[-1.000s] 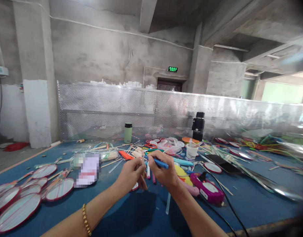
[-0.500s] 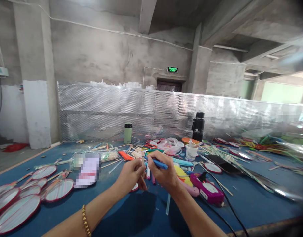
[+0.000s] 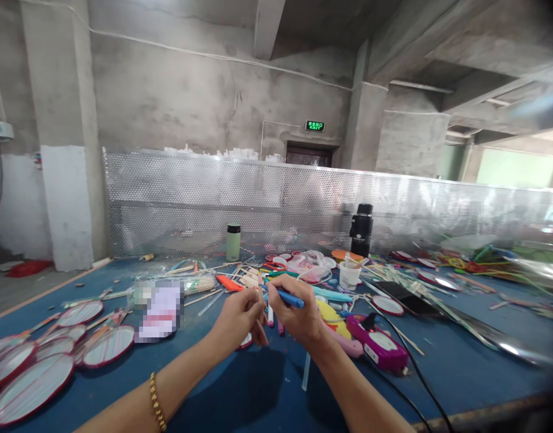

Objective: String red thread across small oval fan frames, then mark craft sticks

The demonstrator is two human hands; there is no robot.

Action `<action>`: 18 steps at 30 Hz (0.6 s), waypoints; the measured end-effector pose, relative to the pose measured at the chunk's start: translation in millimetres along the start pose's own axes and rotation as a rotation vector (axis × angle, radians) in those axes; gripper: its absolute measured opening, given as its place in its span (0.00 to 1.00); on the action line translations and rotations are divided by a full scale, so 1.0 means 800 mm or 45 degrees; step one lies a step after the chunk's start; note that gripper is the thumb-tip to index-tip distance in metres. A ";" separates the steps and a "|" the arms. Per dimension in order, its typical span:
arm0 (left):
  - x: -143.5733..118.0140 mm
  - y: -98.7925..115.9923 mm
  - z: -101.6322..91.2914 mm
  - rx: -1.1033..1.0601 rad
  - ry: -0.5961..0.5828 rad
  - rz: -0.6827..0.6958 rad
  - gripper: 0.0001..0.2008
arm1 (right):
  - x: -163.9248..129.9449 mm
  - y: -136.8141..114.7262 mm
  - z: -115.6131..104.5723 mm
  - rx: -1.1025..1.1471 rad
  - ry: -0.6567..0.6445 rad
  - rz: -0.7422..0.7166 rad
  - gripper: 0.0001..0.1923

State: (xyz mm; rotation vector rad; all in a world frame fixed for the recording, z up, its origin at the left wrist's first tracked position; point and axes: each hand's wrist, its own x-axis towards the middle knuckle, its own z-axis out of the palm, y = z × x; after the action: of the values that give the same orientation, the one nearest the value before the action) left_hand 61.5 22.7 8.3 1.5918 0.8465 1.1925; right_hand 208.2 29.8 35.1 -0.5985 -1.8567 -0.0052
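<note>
A blue pen (image 3: 289, 296) sits in the right hand (image 3: 296, 314). The bench (image 3: 240, 391) is dark blue. Round fans (image 3: 30, 388) are white with red rims. Far off stand a pale green flask (image 3: 233, 242) and a black flask (image 3: 362, 230); a magenta device (image 3: 378, 347) lies near right.

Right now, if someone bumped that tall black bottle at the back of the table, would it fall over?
Probably it could. The black bottle stands upright, tall and narrow, so a push near its top might tip it. It looks solid and perhaps heavy, so a light nudge may only slide it on the blue table. Once down, its round body would likely roll.
</note>
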 end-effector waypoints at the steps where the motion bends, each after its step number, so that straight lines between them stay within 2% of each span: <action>1: 0.000 0.000 0.000 0.002 -0.001 -0.002 0.14 | 0.000 0.000 0.000 0.000 0.004 -0.001 0.10; 18: 0.000 0.001 -0.001 0.004 0.004 0.008 0.13 | 0.000 -0.002 -0.001 -0.005 -0.009 -0.023 0.11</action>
State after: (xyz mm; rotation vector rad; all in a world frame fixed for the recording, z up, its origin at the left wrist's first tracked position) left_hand 60.9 22.3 8.8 1.5966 0.8467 1.1991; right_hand 207.8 28.4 36.1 -0.5849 -1.8695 -0.0189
